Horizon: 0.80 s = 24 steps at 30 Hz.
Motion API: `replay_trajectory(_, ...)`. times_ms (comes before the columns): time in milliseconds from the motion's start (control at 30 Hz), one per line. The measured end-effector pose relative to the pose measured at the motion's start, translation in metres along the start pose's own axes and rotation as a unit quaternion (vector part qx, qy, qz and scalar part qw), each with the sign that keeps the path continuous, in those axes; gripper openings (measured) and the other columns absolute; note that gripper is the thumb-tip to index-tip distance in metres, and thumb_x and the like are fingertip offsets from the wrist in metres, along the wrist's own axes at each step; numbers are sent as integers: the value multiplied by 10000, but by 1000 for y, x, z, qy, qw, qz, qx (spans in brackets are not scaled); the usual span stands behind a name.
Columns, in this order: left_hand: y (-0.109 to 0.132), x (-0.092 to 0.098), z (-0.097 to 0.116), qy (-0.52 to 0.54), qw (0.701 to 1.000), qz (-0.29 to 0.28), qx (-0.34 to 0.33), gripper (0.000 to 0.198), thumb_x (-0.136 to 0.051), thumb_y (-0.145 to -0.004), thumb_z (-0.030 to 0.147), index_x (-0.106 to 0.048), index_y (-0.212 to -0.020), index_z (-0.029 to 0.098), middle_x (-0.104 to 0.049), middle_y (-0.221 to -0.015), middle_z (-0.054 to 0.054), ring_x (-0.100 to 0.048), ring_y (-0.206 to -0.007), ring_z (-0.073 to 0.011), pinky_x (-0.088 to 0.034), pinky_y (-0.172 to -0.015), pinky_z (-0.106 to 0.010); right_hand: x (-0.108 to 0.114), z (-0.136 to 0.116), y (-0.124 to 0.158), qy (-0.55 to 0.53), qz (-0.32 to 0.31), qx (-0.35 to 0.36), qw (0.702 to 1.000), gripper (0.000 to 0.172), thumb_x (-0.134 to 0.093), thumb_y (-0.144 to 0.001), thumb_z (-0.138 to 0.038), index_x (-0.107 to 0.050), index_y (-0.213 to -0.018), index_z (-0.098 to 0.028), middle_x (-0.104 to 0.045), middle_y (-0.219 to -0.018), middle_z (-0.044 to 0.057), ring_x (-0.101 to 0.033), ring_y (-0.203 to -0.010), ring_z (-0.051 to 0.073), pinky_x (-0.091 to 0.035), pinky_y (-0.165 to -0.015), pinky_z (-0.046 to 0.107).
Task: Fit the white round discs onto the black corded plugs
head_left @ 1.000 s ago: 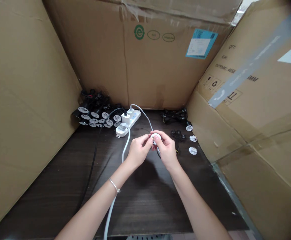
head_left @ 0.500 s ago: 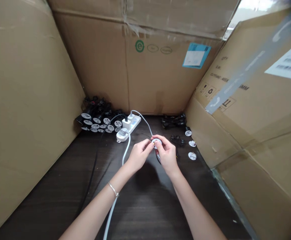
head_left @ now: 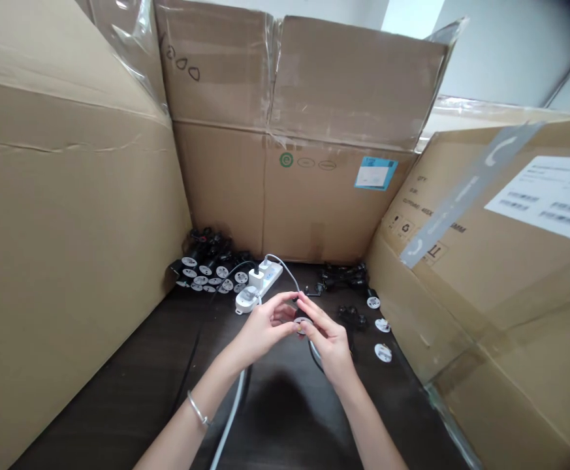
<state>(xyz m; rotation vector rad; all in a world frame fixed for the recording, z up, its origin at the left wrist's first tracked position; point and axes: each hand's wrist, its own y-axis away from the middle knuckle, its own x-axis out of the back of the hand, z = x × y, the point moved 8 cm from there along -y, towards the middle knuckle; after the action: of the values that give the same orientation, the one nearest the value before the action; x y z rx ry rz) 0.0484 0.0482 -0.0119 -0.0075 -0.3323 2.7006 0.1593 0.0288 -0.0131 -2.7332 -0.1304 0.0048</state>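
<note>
Both hands meet at the middle of the dark table around a black cylindrical piece with a round white end [head_left: 303,324]. My left hand [head_left: 268,324] has its thumb on the near left of the white end, fingers curled over the far side. On the right, my right hand [head_left: 328,333] grips the same piece, thumb on its near edge and fingers stretched along its far side. The fingers partly hide the piece. A pale cable hangs below it, next to my right palm. Beyond my left hand lies a white power strip [head_left: 243,302] with plugs in it.
Several black cylinders with white ends [head_left: 205,269] are stacked at the left back. Black cable bundles [head_left: 342,275] lie at the right back, with a single cylinder [head_left: 373,302] and two white discs [head_left: 383,353] nearer. Cardboard boxes [head_left: 314,215] wall in the table [head_left: 132,385].
The view has tilted up, so the scene sits lower. The piece's white end is now turned less toward the camera, and the fingers of both hands have moved to its far side.
</note>
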Motion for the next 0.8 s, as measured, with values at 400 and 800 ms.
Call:
replay_trajectory(400,37,4,31,-170,984,59,10,347,-566,-772,286,-584,-1101,177,-662,-875,-55,-623,-763,-170,-516,-694,-282,-24,-14,9,-71,-66,10,995,325,-557,-814,-282,-576,-1137,-318,-491,-1310,-6,-399,-1258,212,-387,-1009,386)
replay_trajectory(800,49,19,36,-205,977,49,26,202,-573,-755,284,-588,-928,181,-643,-767,-18,-595,-693,-143,-483,-641,-249,-43,-19,17,-64,-125,-11,990,340,-499,-848,-305,-533,-1186,-326,-417,-1371,-5,-382,-1268,228,-432,-949,390)
